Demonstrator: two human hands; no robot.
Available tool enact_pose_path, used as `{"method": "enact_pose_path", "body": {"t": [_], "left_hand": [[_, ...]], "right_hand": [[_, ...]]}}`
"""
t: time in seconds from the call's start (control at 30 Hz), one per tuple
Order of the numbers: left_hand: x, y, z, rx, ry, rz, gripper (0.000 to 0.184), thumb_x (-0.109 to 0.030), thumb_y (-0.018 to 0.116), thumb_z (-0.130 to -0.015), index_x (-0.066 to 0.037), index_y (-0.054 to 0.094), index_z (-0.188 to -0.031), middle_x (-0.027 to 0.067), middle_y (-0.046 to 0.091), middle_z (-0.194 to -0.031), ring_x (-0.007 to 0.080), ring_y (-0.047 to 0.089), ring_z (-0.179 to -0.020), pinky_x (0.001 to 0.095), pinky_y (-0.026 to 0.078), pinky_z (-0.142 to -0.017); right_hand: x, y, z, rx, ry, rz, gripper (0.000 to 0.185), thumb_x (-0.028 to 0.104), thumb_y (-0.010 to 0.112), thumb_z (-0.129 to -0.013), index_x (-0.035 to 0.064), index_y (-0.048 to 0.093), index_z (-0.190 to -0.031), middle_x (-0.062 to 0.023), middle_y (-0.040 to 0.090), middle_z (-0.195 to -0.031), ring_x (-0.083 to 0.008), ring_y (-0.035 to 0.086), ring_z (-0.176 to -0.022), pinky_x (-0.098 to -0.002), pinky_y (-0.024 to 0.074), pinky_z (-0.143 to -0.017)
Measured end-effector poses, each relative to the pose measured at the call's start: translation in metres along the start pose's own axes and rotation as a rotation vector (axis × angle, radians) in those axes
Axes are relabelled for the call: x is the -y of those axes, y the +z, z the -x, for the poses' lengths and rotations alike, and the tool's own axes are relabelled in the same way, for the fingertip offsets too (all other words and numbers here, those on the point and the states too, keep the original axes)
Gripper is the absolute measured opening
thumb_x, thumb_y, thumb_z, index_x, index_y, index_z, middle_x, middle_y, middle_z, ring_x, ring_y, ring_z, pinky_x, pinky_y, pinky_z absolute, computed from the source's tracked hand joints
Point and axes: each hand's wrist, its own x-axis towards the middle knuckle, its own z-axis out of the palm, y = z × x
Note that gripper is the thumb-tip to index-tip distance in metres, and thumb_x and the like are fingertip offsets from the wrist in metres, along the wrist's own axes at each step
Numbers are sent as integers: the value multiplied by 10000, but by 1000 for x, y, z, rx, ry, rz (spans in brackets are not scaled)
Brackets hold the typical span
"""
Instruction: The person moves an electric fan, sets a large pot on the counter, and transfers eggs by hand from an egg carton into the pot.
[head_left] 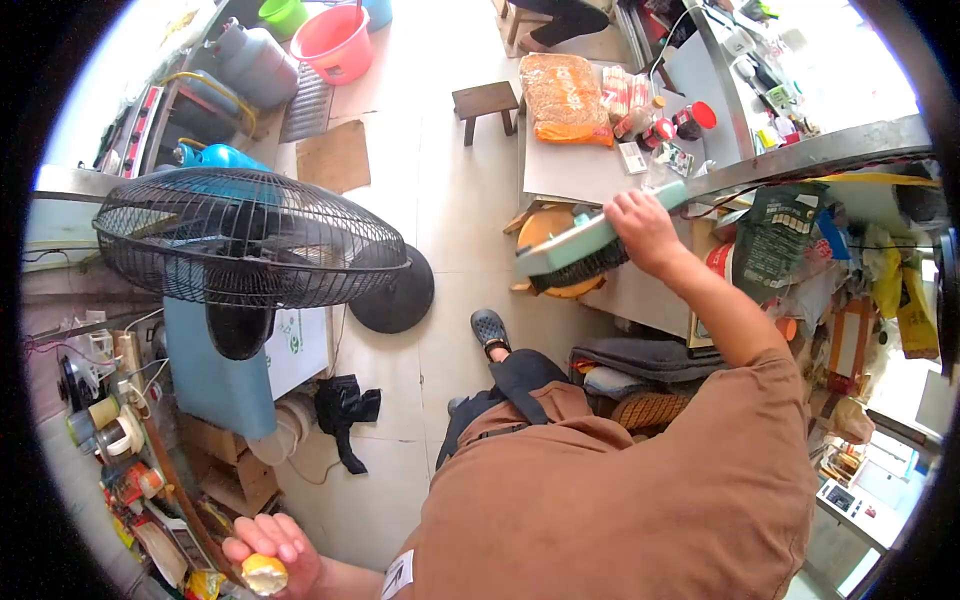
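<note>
1. At the right of the scene, just beyond the near edge of the table [560, 172], the right hand [643, 230] is closed round a green brush [570, 250]; its head points left, and its dark bristles face down and toward the near side
2. The fingers wrap the brush toward its right end, probably because this keeps them clear of the bristles and leaves the head free; a round wooden seat [540, 230] shows behind and beneath it, though whether the two touch I cannot tell
3. At the near left, well apart from the brush, the left hand [275, 550] holds a small yellow piece [264, 574] with a white face; the fingers curl narrowly about it with that face outward, perhaps so that the soft-looking inside stays untouched; what it is I cannot tell
4. On the far right, the table bears an orange bag [567, 100] and red-lidded jars [694, 120], grouped toward its far side, seemingly to stay within reach of someone seated there
5. On the left, a black fan [250, 240] stands tilted beside the walkway, presumably to send air across it; a black cloth [347, 415] lies on the floor [385, 380] nearer the person
</note>
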Motion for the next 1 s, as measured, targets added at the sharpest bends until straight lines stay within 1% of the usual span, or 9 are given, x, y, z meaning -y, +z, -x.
{"method": "enact_pose_path", "body": {"t": [0.13,0.37,0.43,0.47,0.53,0.57,0.7,0.93,1.0], "left_hand": [[-4,-5,8,-69,-40,17,316,-117,721,-740,-23,456,-885,95,456,-868,193,467,-728,314,430,-629],[-1,5,10,-19,-11,-41,306,-123,717,-752,-19,481,-919,93,460,-877,193,474,-736,311,434,-633],[-1,9,12,-51,-17,-35,324,-125,719,-753,-18,493,-958,91,458,-878,190,473,-739,309,434,-642],[-1,10,13,-49,-17,-40,324,-125,719,-753,-18,493,-958,91,458,-878,190,473,-739,309,434,-642],[0,10,14,-32,-1,-40,354,-129,715,-758,-12,503,-1016,87,455,-877,186,472,-741,307,435,-650],[-1,9,15,-31,-3,-44,354,-129,715,-758,-12,503,-1016,87,455,-877,186,472,-741,307,435,-650],[-3,5,19,-20,-1,-77,377,-134,714,-762,-8,509,-1052,84,455,-875,183,472,-743,311,433,-651],[-3,12,23,-67,7,-94,398,-134,727,-749,-15,513,-1063,85,465,-885,182,478,-740,289,412,-643],[-2,11,25,-61,12,-100,418,-137,737,-738,-19,513,-1071,80,466,-882,175,478,-739,282,409,-648]], "right_hand": [[12,30,32,27,18,-97,198,89,564,-685,84,525,-879,-76,515,-867,-249,518,-893,-349,430,-783],[20,85,59,241,289,32,231,85,599,-683,76,527,-902,-81,524,-881,-238,538,-859,-342,465,-708],[19,98,55,468,513,105,252,114,619,-722,64,520,-948,-95,542,-923,-235,559,-889,-339,511,-698],[16,107,55,467,513,100,252,114,619,-722,64,520,-948,-95,542,-923,-235,559,-889,-339,511,-698],[8,115,48,538,742,114,272,136,625,-760,51,512,-993,-110,555,-976,-247,575,-929,-340,536,-732],[1,117,46,594,825,73,288,131,625,-770,37,515,-1019,-129,561,-1032,-277,582,-972,-361,539,-754],[-19,116,47,665,883,13,324,120,638,-761,26,513,-1044,-169,556,-1077,-301,571,-1023,-378,530,-780],[-18,112,43,604,845,26,281,101,613,-773,30,517,-1028,-145,559,-1069,-283,572,-1009,-369,512,-824],[-22,114,45,609,843,7,341,135,633,-759,41,498,-1058,-145,556,-1074,-293,567,-1009,-387,500,-842]]}}
